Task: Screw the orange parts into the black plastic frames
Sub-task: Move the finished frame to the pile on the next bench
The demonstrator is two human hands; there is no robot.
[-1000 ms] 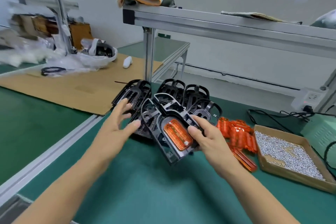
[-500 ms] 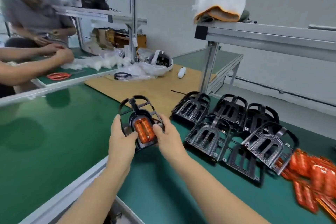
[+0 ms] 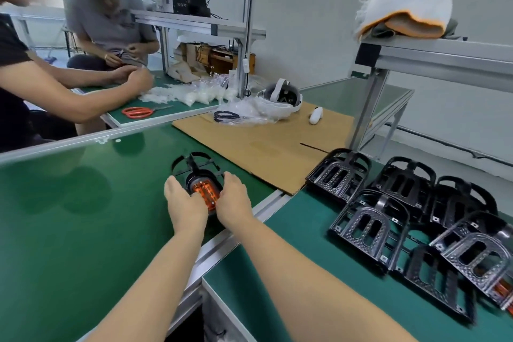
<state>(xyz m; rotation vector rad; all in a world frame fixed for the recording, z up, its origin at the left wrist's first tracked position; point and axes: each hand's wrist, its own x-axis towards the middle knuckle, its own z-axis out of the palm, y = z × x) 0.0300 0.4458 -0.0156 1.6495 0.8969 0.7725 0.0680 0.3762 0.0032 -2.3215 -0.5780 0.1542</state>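
Assembly now down on the green bench (image 3: pixel 69 230), left of the aluminium rail (image 3: pixel 244 228); half a second back still held up in the air, a second back lifted from the pile. Black frame (image 3: pixel 194 165) flat on the mat, orange part (image 3: pixel 205 192) seated in its centre. Left hand (image 3: pixel 184 204) and right hand (image 3: pixel 234 198) flank it, fingers curled over the frame edges, clamped on it; thumbs not clearly visible. Remaining empty frames (image 3: pixel 369 226) well apart to the right; corner of spare orange parts (image 3: pixel 503 296) at far right edge. No screws or driver in view; reads as part fitted, screwing not yet done, or finished unit being set aside; cannot tell which.
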